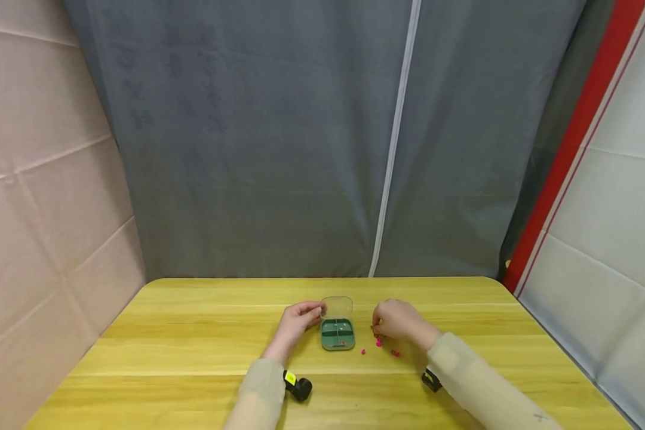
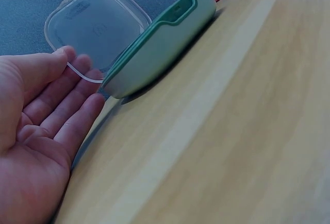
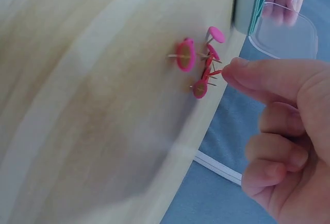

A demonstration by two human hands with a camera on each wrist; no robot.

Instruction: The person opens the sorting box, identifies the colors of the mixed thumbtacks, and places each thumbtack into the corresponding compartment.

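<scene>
Several pink pushpins (image 3: 202, 64) are still lying loose on the table (image 1: 193, 334), centre frame, beside the open green box (image 1: 337, 334). Right hand (image 1: 400, 319) is pinching one pin; left hand (image 1: 298, 316), fingers relaxed, is touching the clear lid (image 2: 95, 26).

Table: my work surface is a yellow wooden table (image 1: 193, 334) with rounded far corners.
Box: a small green box (image 1: 337, 334) sits at the table's middle, its clear lid (image 1: 337, 306) standing open at the far side.
Left hand: my left hand (image 1: 297, 319) rests just left of the box, fingertips touching the lid's left edge.
Right hand: my right hand (image 1: 400, 322) lies right of the box, fingers curled down at the table.
Pins: small pink pushpins (image 1: 378, 343) lie scattered beside my right hand.
Wrists: a black camera unit (image 1: 298, 387) is strapped under my left wrist.
Backdrop: a grey curtain (image 1: 301, 137) hangs behind the table.
</scene>
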